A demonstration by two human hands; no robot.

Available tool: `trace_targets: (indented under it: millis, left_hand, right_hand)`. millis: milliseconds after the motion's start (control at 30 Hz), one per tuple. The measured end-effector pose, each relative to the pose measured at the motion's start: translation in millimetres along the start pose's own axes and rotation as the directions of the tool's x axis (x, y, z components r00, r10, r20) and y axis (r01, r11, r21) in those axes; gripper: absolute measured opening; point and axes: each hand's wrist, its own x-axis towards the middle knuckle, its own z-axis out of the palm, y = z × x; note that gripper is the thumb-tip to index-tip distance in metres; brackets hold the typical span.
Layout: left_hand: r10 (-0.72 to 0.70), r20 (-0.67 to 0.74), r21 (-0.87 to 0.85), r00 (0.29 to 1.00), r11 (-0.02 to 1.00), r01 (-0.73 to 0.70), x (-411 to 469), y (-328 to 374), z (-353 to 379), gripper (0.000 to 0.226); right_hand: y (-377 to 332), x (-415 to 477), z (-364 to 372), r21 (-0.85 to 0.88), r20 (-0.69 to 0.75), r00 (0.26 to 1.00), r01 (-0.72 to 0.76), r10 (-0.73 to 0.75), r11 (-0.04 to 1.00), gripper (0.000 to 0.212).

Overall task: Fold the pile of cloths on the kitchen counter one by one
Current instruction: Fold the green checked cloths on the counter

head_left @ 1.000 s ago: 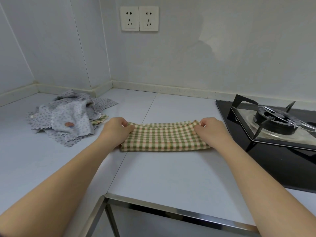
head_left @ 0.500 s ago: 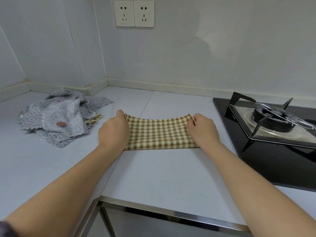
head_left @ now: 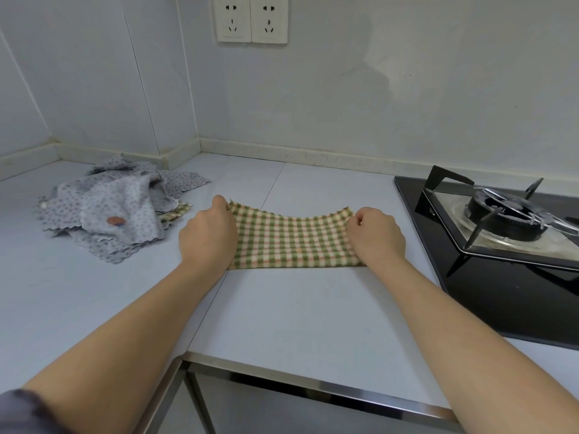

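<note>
A green-and-cream checked cloth (head_left: 294,242) is lying at the centre of the frame on the pale counter (head_left: 297,314), already folded into a wide band. Its far edge is sagging in a shallow curve between the two hands. The left hand (head_left: 208,234) is gripping the cloth's left end, its fingers (head_left: 219,202) curled over the far corner, while the heel of the hand is covering the near corner. The right hand (head_left: 376,236) is gripping the right end in the same way, its fingers (head_left: 360,216) bunched tight around the far corner. Both bare forearms are reaching in from the bottom of the frame, and a dark sleeve (head_left: 25,411) is showing at the lower left corner.

At the left of the frame, near the wall corner, a rumpled pile of grey dotted cloths (head_left: 116,211) is resting on the counter, well apart from the checked cloth. A sliver of another checked cloth is peeking out from under its right side. At the right, a black gas hob (head_left: 507,220) with a metal pan support is sitting set into the counter. Two white wall sockets (head_left: 250,18) are sitting at the top centre.
</note>
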Motion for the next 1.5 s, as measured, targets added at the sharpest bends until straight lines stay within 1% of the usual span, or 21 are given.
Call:
trace_targets:
  millis: [200,267,333,400,433,500,533,567,633,700,767,800,867,933,967,1067,1100,1200,1333,1400,1500]
  left_hand:
    - [-0.007,0.007,0.02,1.0,1.0,0.007,-1.8,3.5,-4.5,0.021]
    - [0.097,-0.05,-0.008,0.994,0.995,-0.098,-3.6,4.2,-7.9,0.029]
    - [0.282,-0.037,-0.036,0.959,0.958,-0.283,-4.5,5.6,-8.4,0.035]
    - [0.418,0.168,-0.124,0.893,0.907,-0.402,-7.2,8.7,-8.3,0.05]
    - [0.444,0.311,-0.153,0.84,0.896,-0.417,-9.8,9.7,-7.0,0.058]
    - [0.417,0.531,-0.128,0.738,0.9,-0.416,-12.5,9.9,-4.3,0.063]
    - [0.394,0.579,-0.106,0.714,0.905,-0.413,-12.9,10.0,-5.0,0.063]
    - [0.377,0.584,-0.078,0.719,0.908,-0.413,-12.8,11.0,-7.3,0.062]
    - [0.371,0.46,-0.015,0.807,0.912,-0.411,-11.5,15.9,-14.5,0.058]
    - [0.367,0.199,-0.013,0.909,0.928,-0.372,-9.9,21.2,-21.5,0.05]
    - [0.35,0.044,-0.072,0.936,0.935,-0.347,-9.9,20.2,-22.5,0.04]
    - [0.356,0.0,-0.109,0.935,0.929,-0.353,-10.1,17.8,-21.2,0.036]
    - [0.396,-0.052,-0.178,0.917,0.9,-0.398,-10.5,12.0,-19.4,0.03]
    - [0.469,-0.048,-0.243,0.882,0.851,-0.466,-10.9,7.7,-18.1,0.017]
    - [0.515,-0.012,-0.283,0.857,0.82,-0.497,-11.1,6.7,-17.2,0.011]
    - [0.651,0.16,-0.379,0.742,0.734,-0.563,-12.5,7.8,-15.7,0.031]
    - [0.67,0.199,-0.391,0.715,0.723,-0.569,-13.1,9.6,-16.6,0.037]
    - [0.669,0.175,-0.396,0.722,0.72,-0.571,-12.2,10.5,-17.2,0.039]
    - [0.722,0.199,-0.42,0.663,0.674,-0.608,-13.6,6.6,-15.7,0.042]
    - [0.709,0.199,-0.427,0.677,0.684,-0.591,-13.4,6.8,-14.5,0.034]
    - [0.692,0.134,-0.37,0.71,0.699,-0.612,-12.5,6.3,-11.4,0.021]
  right_hand:
    - [-4.6,-3.0,-0.9,-0.087,-0.019,1.0,0.018,-0.02,0.996,0.028]
    - [-7.1,-6.8,-6.9,-0.141,-0.068,0.991,0.103,-0.113,0.985,0.033]
    - [-11.6,-11.9,-11.6,-0.176,-0.106,0.958,0.246,-0.267,0.953,0.038]
    - [-17.8,-18.8,-11.3,-0.096,0.049,0.933,0.36,-0.357,0.928,0.042]
    - [-20.3,-23.1,-8.5,-0.055,0.2,0.907,0.389,-0.371,0.92,0.047]
    - [-21.4,-28.6,-1.8,-0.09,0.499,0.806,0.415,-0.319,0.905,0.057]
    - [-19.5,-27.7,0.8,-0.127,0.569,0.773,0.422,-0.282,0.898,0.059]
    - [-16.7,-24.6,2.7,-0.156,0.586,0.769,0.417,-0.256,0.895,0.058]
    - [-11.4,-18.1,0.8,-0.191,0.514,0.824,0.381,-0.239,0.905,0.055]
    - [-7.6,-14.1,-4.1,-0.187,0.32,0.909,0.336,-0.265,0.923,0.046]
    - [-6.5,-14.2,-9.7,-0.095,0.142,0.943,0.315,-0.3,0.944,0.035]
    - [-7.2,-14.8,-11.7,-0.037,0.129,0.941,0.32,-0.313,0.947,0.031]
    - [-7.8,-15.2,-11.3,0.007,0.25,0.903,0.359,-0.35,0.933,0.032]
    - [-6.4,-15.4,-6.2,0.008,0.376,0.846,0.404,-0.377,0.915,0.038]
    - [-5.5,-14.9,-5.1,0.033,0.38,0.837,0.413,-0.393,0.91,0.04]
    - [-3.8,-12.6,-5.7,0.152,0.269,0.864,0.399,-0.427,0.904,0.038]
    - [-4.3,-12.7,-5.4,0.153,0.28,0.858,0.402,-0.43,0.903,0.037]
    - [-4.7,-14.6,-0.9,0.134,0.375,0.813,0.428,-0.445,0.894,0.04]
    - [-2.7,-11.2,-3.9,0.202,0.299,0.839,0.411,-0.455,0.889,0.058]
    - [0.8,-9.7,-8.1,0.188,0.312,0.841,0.402,-0.442,0.896,0.069]
    - [9.2,-6.8,-10.0,0.141,0.377,0.806,0.438,-0.457,0.888,0.07]
